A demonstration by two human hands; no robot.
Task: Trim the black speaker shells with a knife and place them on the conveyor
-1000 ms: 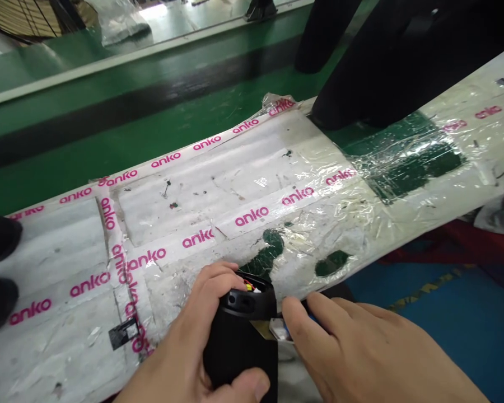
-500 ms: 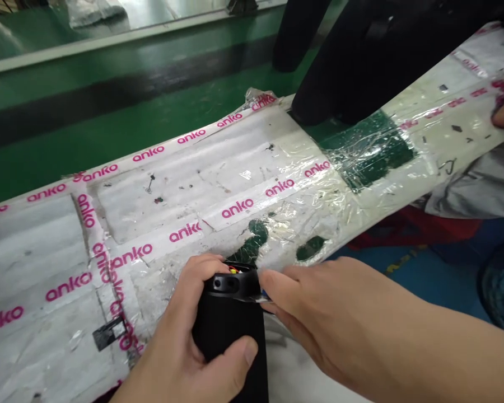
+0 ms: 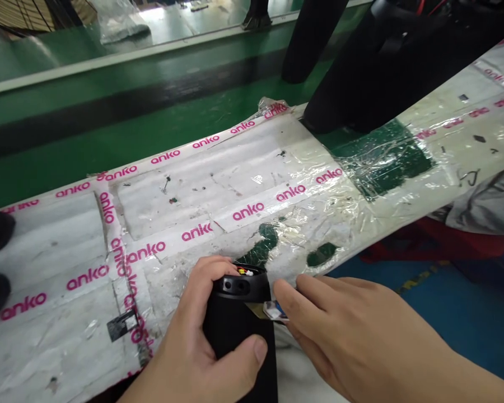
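Black housing [image 3: 240,327] is being held at the desk's [image 3: 218,184] near edge, gripped by the fingers of the left hand [image 3: 201,341], with wires [image 3: 244,272] visible up top. Some small blade tool [image 3: 274,310] is pinched in the right hand's fingers (right hand [image 3: 344,330]), tip right by the rim's seam. Another black housing [image 3: 353,78] can be seen far right.
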